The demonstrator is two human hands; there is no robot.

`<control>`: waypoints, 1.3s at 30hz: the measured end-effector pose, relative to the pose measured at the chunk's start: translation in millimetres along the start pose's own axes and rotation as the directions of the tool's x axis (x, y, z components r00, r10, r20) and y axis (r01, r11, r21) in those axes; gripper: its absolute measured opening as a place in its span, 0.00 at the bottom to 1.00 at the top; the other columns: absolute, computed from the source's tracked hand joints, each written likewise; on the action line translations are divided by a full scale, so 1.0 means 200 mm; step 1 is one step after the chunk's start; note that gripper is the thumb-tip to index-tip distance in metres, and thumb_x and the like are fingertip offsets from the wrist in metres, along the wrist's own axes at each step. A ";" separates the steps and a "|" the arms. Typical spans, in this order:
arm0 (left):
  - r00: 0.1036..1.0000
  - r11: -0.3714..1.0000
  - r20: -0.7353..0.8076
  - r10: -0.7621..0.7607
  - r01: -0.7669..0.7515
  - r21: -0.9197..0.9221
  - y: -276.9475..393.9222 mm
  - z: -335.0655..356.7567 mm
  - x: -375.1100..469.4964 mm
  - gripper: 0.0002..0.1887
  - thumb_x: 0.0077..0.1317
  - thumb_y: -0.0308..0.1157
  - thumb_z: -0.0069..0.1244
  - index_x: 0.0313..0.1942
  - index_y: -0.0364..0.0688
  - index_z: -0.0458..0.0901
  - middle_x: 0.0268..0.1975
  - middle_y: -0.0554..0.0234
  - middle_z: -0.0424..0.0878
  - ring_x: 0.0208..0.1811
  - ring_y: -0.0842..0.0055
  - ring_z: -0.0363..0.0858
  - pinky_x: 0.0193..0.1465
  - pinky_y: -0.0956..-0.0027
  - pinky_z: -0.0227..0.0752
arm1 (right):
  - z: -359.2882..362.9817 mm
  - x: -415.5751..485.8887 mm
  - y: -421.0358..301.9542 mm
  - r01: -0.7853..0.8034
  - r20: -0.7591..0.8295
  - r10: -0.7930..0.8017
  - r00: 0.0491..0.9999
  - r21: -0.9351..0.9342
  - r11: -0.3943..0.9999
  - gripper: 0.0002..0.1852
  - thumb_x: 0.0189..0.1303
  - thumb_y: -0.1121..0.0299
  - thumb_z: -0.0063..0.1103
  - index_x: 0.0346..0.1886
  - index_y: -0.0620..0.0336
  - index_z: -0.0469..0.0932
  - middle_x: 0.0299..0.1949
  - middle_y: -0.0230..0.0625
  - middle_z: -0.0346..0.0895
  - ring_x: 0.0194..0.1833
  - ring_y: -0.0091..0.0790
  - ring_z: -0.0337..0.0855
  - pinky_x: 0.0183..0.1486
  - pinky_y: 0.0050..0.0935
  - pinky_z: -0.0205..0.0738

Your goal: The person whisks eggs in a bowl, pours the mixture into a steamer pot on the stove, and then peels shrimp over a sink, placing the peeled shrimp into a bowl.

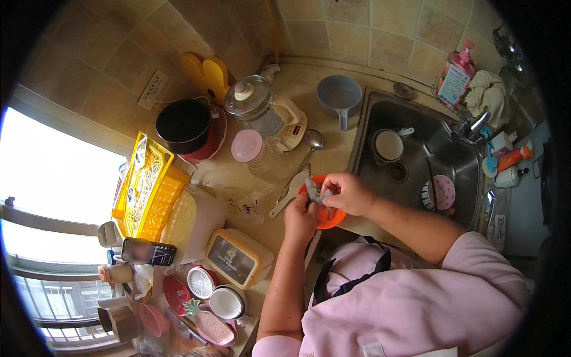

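Note:
A raw grey shrimp (313,193) is pinched between my two hands above an orange bowl (337,220). My left hand (301,217) grips it from the lower left, and its tail end points up past my thumb. From the right, my right hand (345,193) has its fingertips closed on the shrimp's other end. Part of the bowl's inside is hidden by my hands; something pinkish shows low in it. Just left of the bowl, a white flat-bladed spatula or rice paddle (292,195) lies on the counter, with a metal ladle (315,139) beside it.
To the right is a steel sink (417,114) holding small bowls and a pot. A grey-blue pan (339,94), a glass electric kettle (263,111) and a pink-lidded jar (261,154) stand behind my hands. Left are a lidded container (238,259), yellow basket (151,192) and several dishes.

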State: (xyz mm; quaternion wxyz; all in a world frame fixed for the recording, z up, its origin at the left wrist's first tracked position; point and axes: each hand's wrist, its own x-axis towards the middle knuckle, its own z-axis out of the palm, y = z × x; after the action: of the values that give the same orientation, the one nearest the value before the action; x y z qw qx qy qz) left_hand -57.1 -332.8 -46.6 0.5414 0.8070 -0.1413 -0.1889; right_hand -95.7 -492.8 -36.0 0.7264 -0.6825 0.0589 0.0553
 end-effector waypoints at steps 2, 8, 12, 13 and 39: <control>0.986 0.947 -0.100 0.136 -0.099 0.306 0.01 -0.02 -0.02 0.07 0.60 0.27 0.43 0.33 0.37 0.79 0.27 0.56 0.81 0.25 0.66 0.79 0.29 0.68 0.71 | -0.01 0.00 0.00 -0.123 0.031 0.119 0.992 0.168 0.978 0.04 0.49 0.77 0.57 0.29 0.63 0.72 0.24 0.31 0.74 0.24 0.19 0.73 0.26 0.22 0.70; 0.959 0.853 -0.241 0.146 0.002 0.522 -0.04 -0.12 0.00 0.06 0.58 0.31 0.47 0.30 0.40 0.79 0.28 0.47 0.81 0.31 0.52 0.79 0.34 0.57 0.72 | -0.11 -0.02 -0.09 -0.325 0.027 0.333 0.943 0.305 0.895 0.04 0.51 0.78 0.53 0.32 0.61 0.72 0.24 0.29 0.72 0.22 0.20 0.73 0.25 0.17 0.69; 0.986 0.759 -0.156 0.066 0.052 0.649 -0.07 -0.06 0.02 0.07 0.58 0.31 0.48 0.32 0.40 0.81 0.29 0.46 0.81 0.33 0.54 0.80 0.36 0.57 0.73 | -0.15 -0.02 -0.10 -0.359 0.086 0.352 0.932 0.354 0.864 0.05 0.52 0.77 0.51 0.33 0.60 0.73 0.24 0.28 0.73 0.23 0.20 0.73 0.27 0.17 0.68; 0.988 0.765 -0.148 0.047 0.060 0.642 -0.06 -0.04 0.02 0.07 0.58 0.32 0.48 0.32 0.40 0.81 0.29 0.46 0.81 0.33 0.54 0.80 0.36 0.57 0.72 | -0.15 -0.01 -0.10 -0.354 0.101 0.341 0.935 0.358 0.864 0.05 0.52 0.78 0.51 0.33 0.60 0.73 0.24 0.28 0.73 0.23 0.20 0.73 0.28 0.18 0.68; 0.923 0.552 0.336 -0.188 0.383 -0.741 -0.03 0.02 0.07 0.07 0.61 0.22 0.46 0.40 0.38 0.76 0.35 0.66 0.77 0.34 0.80 0.77 0.38 0.75 0.74 | -0.01 -0.09 -0.15 0.433 0.138 -0.457 0.879 -0.633 0.642 0.05 0.43 0.75 0.56 0.27 0.58 0.74 0.30 0.38 0.73 0.32 0.44 0.77 0.34 0.38 0.72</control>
State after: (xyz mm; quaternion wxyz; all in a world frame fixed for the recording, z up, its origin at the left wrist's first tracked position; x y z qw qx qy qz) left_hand -47.2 -339.6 -54.8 0.7856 0.4670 0.0329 -0.4046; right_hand -108.5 -495.7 -3.3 0.4352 -0.8841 -0.1205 -0.1198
